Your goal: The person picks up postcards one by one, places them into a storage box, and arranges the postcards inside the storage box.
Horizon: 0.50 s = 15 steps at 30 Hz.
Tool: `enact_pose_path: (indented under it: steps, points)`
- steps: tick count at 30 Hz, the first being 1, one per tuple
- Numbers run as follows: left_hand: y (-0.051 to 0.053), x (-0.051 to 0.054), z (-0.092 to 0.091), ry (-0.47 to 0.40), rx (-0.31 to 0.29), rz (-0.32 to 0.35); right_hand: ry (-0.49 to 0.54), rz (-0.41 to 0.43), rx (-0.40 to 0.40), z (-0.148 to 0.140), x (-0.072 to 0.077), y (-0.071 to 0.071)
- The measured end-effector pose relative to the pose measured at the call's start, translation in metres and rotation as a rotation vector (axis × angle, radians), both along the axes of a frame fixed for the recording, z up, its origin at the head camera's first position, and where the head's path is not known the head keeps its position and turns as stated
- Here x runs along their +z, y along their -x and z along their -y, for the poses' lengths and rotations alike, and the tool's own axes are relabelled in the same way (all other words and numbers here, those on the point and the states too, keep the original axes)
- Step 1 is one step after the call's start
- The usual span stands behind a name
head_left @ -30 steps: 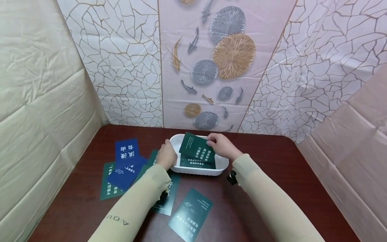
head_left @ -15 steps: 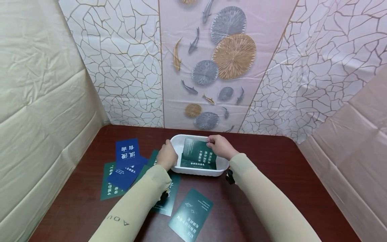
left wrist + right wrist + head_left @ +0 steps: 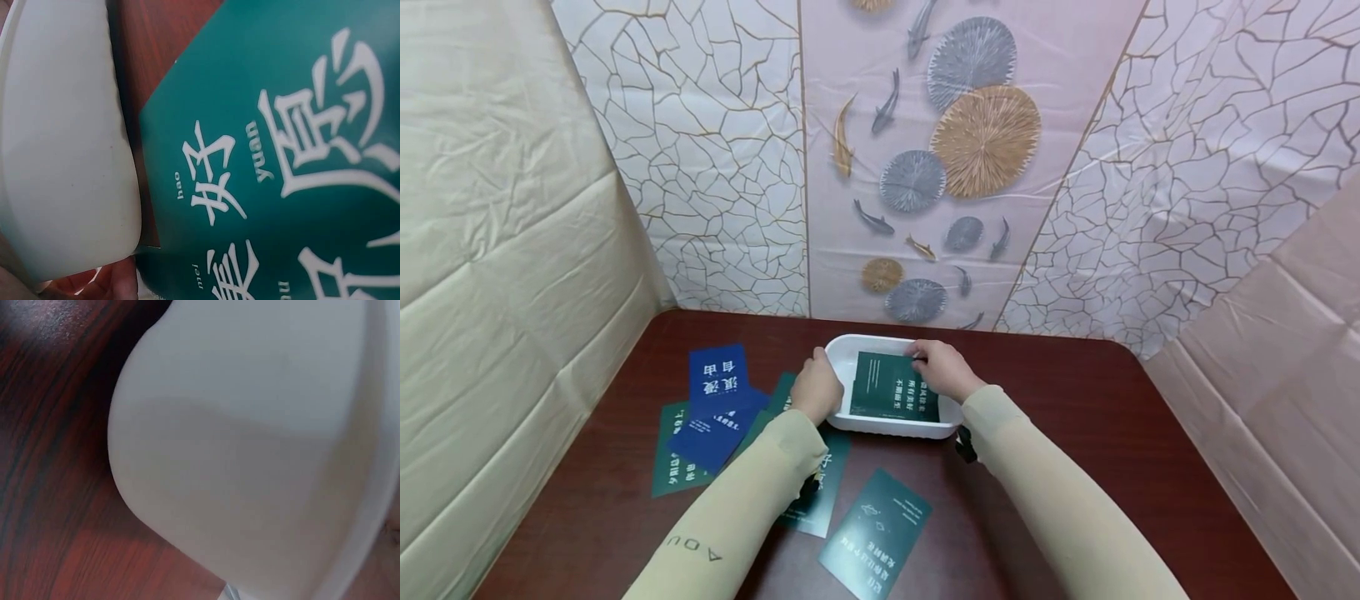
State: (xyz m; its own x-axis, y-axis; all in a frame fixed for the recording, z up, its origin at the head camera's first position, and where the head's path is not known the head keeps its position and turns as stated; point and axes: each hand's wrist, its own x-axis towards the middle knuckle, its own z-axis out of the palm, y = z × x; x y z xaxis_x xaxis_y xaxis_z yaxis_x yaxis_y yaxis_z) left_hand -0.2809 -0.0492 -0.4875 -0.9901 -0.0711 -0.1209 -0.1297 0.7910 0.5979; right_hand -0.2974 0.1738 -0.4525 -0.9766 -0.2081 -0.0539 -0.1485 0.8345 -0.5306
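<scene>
A white plastic tray (image 3: 891, 427) stands near the back of the table in the head view. My left hand (image 3: 817, 387) grips its left end, and a few fingers (image 3: 125, 278) show under that end in the left wrist view. Inside the tray lies a dark green card (image 3: 880, 385) printed with white characters. My right hand (image 3: 946, 369) reaches over the tray's right side and pinches this card at its far right corner. Only the tray's outer wall (image 3: 237, 425) fills the right wrist view, so the right fingertips are mostly hidden there.
Left of the tray, blue cards (image 3: 718, 371) overlap a green card (image 3: 673, 458). More green cards (image 3: 820, 500) lie partly under my left forearm. One green card (image 3: 876, 533) sits apart at the front of the brown table (image 3: 1075, 433). Patterned cloth (image 3: 722, 167) hangs behind.
My right hand has lowered the green card from a tilted position above the tray until it lies nearly flat inside, covering the card beneath. My left hand has stayed on the tray's left end.
</scene>
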Motion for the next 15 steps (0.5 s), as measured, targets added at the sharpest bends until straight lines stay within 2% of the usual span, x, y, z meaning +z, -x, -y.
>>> enact_pose_path:
  steps: [8, 15]
  points:
    - [-0.0006, -0.0017, -0.0017, 0.002, -0.005, -0.004, -0.123, -0.021, 0.080, 0.0036, -0.0057, 0.0011]
    - [0.0012, -0.0023, -0.0012, -0.001, 0.006, -0.005, -0.176, -0.047, 0.156, 0.0059, -0.0104, -0.0016]
